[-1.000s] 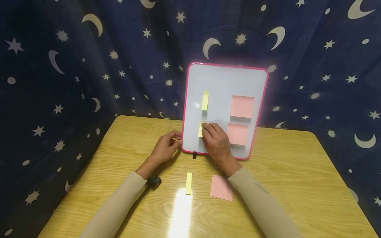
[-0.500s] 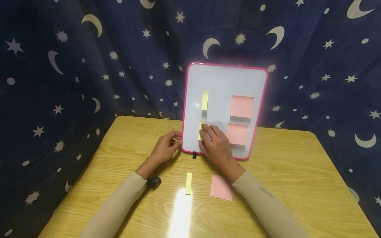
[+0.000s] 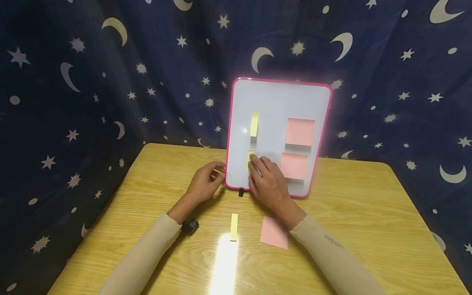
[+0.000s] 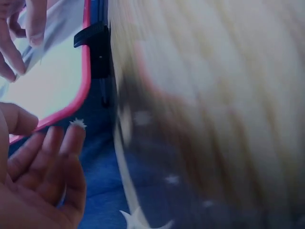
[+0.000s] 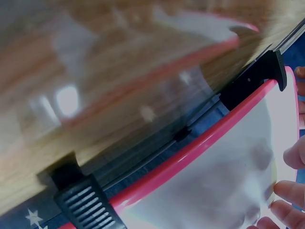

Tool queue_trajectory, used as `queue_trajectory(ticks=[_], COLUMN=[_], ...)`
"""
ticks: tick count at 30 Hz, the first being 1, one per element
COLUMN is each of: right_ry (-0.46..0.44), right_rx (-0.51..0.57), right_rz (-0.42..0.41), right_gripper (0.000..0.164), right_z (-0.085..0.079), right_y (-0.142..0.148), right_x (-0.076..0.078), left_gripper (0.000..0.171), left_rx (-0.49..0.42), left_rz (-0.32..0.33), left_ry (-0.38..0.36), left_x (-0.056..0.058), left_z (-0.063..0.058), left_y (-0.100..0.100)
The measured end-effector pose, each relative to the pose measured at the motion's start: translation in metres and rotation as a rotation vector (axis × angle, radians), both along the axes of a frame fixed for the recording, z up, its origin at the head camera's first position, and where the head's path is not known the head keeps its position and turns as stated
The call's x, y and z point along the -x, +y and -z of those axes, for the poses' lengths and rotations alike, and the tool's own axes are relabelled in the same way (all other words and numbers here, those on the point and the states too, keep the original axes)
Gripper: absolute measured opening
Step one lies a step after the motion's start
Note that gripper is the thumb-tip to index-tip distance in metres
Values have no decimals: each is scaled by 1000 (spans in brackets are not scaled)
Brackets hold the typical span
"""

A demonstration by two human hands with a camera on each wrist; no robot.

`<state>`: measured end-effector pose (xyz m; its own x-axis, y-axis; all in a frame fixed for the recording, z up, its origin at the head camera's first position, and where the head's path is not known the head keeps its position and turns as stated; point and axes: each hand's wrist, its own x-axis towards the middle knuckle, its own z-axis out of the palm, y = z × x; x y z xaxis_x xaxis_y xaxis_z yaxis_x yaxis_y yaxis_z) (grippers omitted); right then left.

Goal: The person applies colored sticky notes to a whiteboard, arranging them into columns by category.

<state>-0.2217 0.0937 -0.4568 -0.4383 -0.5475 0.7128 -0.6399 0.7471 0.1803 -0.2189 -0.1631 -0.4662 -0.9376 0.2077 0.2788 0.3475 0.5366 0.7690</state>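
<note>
A whiteboard (image 3: 271, 98) with a pink frame leans upright at the back of the table. My left hand (image 3: 204, 181) holds its lower left edge; in the left wrist view the thumb is on the front side and the fingers (image 4: 50, 152) reach round the edge. My right hand (image 3: 271, 180) presses a narrow yellow sticky note (image 3: 249, 164) onto the board, its fingers fairly straight and partly covering it. Another yellow sticky note (image 3: 254, 124) sticks above it. On the board's right side are an upper pink sticky note (image 3: 300, 132) and a lower one (image 3: 294, 166).
On the wooden table (image 3: 177, 159) lie a loose yellow strip (image 3: 234, 227) and a pink square note (image 3: 274, 232), partly by the right forearm. A black stand clip (image 3: 241, 192) grips the board's bottom edge. A dark star-patterned curtain (image 3: 166, 24) hangs behind.
The right hand's fingers have gone from pinching the lower yellow note to pressing it flat, sliding slightly right and down. The left hand stays at the board's edge.
</note>
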Motion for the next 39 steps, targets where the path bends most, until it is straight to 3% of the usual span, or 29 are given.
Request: queue_trajectory(ticks=[6, 12, 19, 30, 39], right_ry=[-7, -19, -32, -23, -34], right_rx=[-3, 1, 5, 11, 8], right_rz=[-2, -1, 6, 8, 18], right_gripper=[39, 39, 39, 39, 39], right_z=[1, 0, 0, 1, 1], right_y=[1, 1, 1, 0, 0], right_x=[-2, -2, -2, -2, -3], left_gripper=[32, 30, 36, 47, 57], left_rx=[107, 258, 402, 500, 652], left_rz=[-76, -112, -106, -43, -24], left_ry=[157, 353, 561, 661, 713], left_x=[-9, -14, -15, -6, 1], left_z=[-8, -18, -23, -26, -29], left_y=[2, 11, 19, 29, 39])
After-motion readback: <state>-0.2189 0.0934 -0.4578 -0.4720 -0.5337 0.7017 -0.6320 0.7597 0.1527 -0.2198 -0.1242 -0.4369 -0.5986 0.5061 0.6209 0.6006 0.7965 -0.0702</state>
